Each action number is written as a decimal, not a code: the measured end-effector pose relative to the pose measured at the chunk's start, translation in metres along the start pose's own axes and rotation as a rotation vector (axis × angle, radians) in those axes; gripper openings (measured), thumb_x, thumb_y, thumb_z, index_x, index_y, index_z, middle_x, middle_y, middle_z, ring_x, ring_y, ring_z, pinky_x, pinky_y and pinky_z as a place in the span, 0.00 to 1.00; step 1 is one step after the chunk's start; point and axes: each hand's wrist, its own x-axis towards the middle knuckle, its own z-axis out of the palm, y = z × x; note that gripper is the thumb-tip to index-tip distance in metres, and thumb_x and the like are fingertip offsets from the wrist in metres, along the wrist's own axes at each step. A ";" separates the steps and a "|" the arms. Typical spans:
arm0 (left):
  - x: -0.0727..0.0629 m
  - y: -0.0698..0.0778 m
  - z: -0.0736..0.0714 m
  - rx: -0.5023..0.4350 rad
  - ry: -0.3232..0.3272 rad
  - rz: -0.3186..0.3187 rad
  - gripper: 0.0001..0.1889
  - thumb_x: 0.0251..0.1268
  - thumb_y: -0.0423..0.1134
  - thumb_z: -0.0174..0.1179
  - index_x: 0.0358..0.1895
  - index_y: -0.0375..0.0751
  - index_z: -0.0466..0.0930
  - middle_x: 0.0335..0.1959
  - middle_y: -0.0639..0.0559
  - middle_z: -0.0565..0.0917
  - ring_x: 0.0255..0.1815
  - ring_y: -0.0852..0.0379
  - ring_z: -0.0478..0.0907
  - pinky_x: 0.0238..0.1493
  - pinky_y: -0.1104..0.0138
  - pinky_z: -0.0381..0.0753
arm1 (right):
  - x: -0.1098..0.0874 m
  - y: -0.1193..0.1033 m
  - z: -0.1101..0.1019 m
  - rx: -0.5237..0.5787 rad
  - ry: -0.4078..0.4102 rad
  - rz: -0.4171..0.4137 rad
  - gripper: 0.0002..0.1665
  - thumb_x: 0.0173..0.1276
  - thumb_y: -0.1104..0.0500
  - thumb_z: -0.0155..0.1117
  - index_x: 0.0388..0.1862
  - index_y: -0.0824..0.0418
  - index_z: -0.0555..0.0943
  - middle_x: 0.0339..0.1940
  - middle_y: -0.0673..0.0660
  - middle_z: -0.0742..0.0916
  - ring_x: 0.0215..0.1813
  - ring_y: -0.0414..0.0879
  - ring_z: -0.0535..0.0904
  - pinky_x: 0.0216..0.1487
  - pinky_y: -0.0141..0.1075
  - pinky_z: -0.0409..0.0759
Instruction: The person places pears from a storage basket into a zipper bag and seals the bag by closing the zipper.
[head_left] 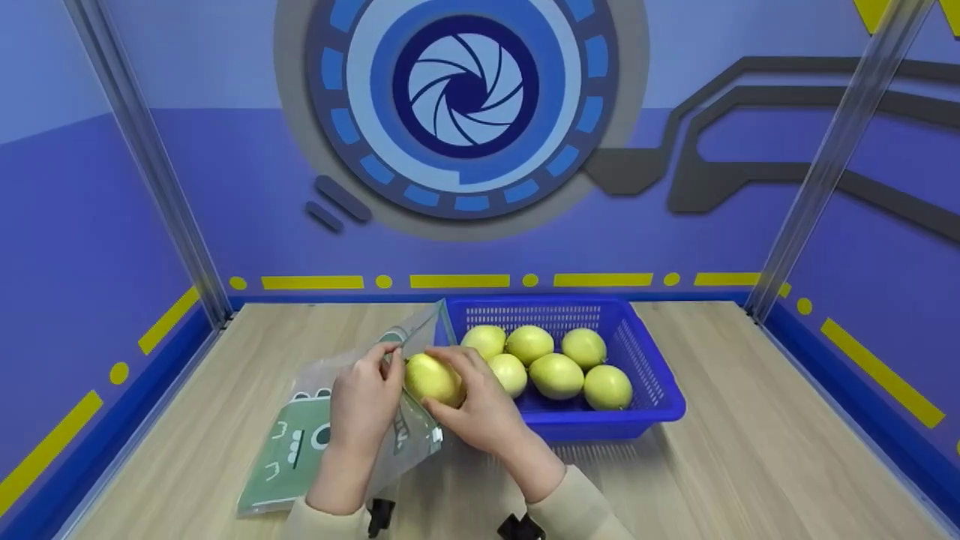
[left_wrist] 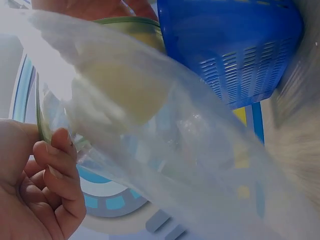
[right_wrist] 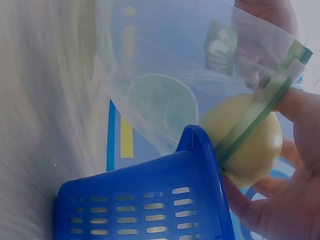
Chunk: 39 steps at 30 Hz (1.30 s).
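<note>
A smooth yellow-green fruit (head_left: 434,379) is in the grip of my right hand (head_left: 480,401), at the mouth of a clear zip bag (head_left: 405,442). In the right wrist view, part of the fruit (right_wrist: 250,140) lies behind the bag's green zip edge. My left hand (head_left: 366,401) pinches the rim of the open bag between thumb and fingers, as the left wrist view of the hand (left_wrist: 50,185) shows. Just right of my right hand stands a blue plastic basket (head_left: 660,409) holding several similar fruits (head_left: 556,376).
A green-printed bag with a cartoon face (head_left: 292,457) lies flat on the wooden table (head_left: 720,480), left of my left forearm; whether it is separate from the held bag is unclear. Blue printed walls (head_left: 465,255) and metal posts (head_left: 832,157) enclose the table's back and sides.
</note>
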 end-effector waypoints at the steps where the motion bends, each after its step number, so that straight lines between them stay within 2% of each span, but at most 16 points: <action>1: 0.000 0.000 0.000 0.005 0.000 0.000 0.12 0.74 0.36 0.61 0.51 0.32 0.87 0.21 0.48 0.80 0.19 0.59 0.70 0.21 0.71 0.68 | 0.000 -0.001 0.000 -0.014 -0.009 -0.004 0.36 0.66 0.56 0.74 0.72 0.52 0.74 0.66 0.57 0.79 0.66 0.52 0.78 0.63 0.49 0.81; 7: -0.001 0.002 -0.001 0.029 -0.002 -0.002 0.13 0.74 0.38 0.61 0.53 0.33 0.86 0.24 0.46 0.83 0.21 0.58 0.73 0.24 0.73 0.75 | -0.002 -0.004 0.001 -0.097 -0.038 -0.027 0.39 0.68 0.55 0.73 0.77 0.49 0.70 0.67 0.59 0.79 0.68 0.56 0.77 0.65 0.52 0.79; 13: -0.002 0.001 0.000 0.042 -0.012 -0.007 0.14 0.75 0.39 0.61 0.54 0.34 0.86 0.25 0.47 0.84 0.21 0.58 0.75 0.26 0.73 0.77 | -0.002 -0.006 0.005 -0.140 -0.021 -0.011 0.42 0.67 0.54 0.75 0.75 0.57 0.67 0.67 0.59 0.80 0.66 0.53 0.78 0.66 0.50 0.79; 22: -0.002 -0.001 0.000 0.049 0.005 -0.002 0.13 0.75 0.38 0.61 0.53 0.33 0.86 0.25 0.46 0.85 0.22 0.58 0.77 0.27 0.72 0.78 | -0.002 -0.005 0.009 -0.087 0.031 -0.040 0.40 0.66 0.56 0.76 0.73 0.61 0.68 0.67 0.61 0.79 0.67 0.53 0.79 0.67 0.49 0.79; 25: -0.001 -0.002 -0.001 0.059 0.027 0.029 0.13 0.74 0.38 0.62 0.51 0.33 0.87 0.27 0.45 0.86 0.22 0.57 0.77 0.27 0.70 0.79 | -0.003 -0.005 0.009 -0.090 0.041 -0.039 0.38 0.66 0.56 0.76 0.71 0.60 0.70 0.65 0.60 0.79 0.66 0.52 0.79 0.65 0.47 0.80; 28: -0.001 -0.004 -0.001 0.082 0.077 0.066 0.11 0.73 0.37 0.63 0.49 0.32 0.87 0.29 0.43 0.88 0.22 0.55 0.79 0.28 0.66 0.82 | -0.003 -0.004 0.010 -0.119 0.075 -0.045 0.33 0.65 0.57 0.76 0.67 0.59 0.74 0.61 0.58 0.81 0.63 0.51 0.80 0.62 0.45 0.82; 30: 0.000 -0.005 -0.002 0.085 0.106 0.077 0.11 0.73 0.36 0.63 0.48 0.32 0.88 0.30 0.42 0.89 0.22 0.55 0.79 0.28 0.64 0.82 | -0.003 -0.003 0.011 -0.135 0.121 -0.062 0.27 0.65 0.60 0.75 0.62 0.59 0.78 0.57 0.57 0.83 0.58 0.51 0.81 0.57 0.43 0.83; 33: 0.000 -0.007 -0.001 0.069 0.117 0.087 0.10 0.73 0.35 0.62 0.46 0.32 0.88 0.27 0.43 0.88 0.21 0.55 0.77 0.25 0.65 0.79 | -0.003 0.001 0.013 -0.158 0.162 -0.085 0.20 0.65 0.63 0.74 0.55 0.60 0.82 0.50 0.56 0.85 0.50 0.49 0.82 0.52 0.40 0.82; 35: 0.000 -0.008 0.001 0.063 0.116 0.101 0.09 0.73 0.35 0.62 0.44 0.32 0.88 0.26 0.43 0.87 0.21 0.56 0.76 0.24 0.64 0.77 | -0.002 0.003 0.013 -0.164 0.158 -0.085 0.16 0.66 0.64 0.73 0.52 0.59 0.83 0.47 0.55 0.86 0.46 0.47 0.81 0.50 0.38 0.81; 37: 0.001 -0.009 0.002 0.073 0.129 0.122 0.08 0.72 0.34 0.62 0.42 0.31 0.88 0.25 0.43 0.87 0.20 0.54 0.77 0.23 0.62 0.76 | -0.002 0.004 0.013 -0.165 0.135 -0.067 0.15 0.67 0.62 0.73 0.52 0.58 0.83 0.47 0.54 0.86 0.47 0.47 0.81 0.51 0.39 0.81; 39: 0.001 -0.010 0.003 0.083 0.131 0.116 0.08 0.72 0.34 0.62 0.41 0.32 0.87 0.26 0.43 0.87 0.20 0.53 0.78 0.23 0.61 0.76 | -0.001 0.004 0.011 -0.156 0.119 -0.046 0.15 0.68 0.61 0.73 0.52 0.58 0.83 0.48 0.55 0.86 0.47 0.48 0.82 0.52 0.40 0.81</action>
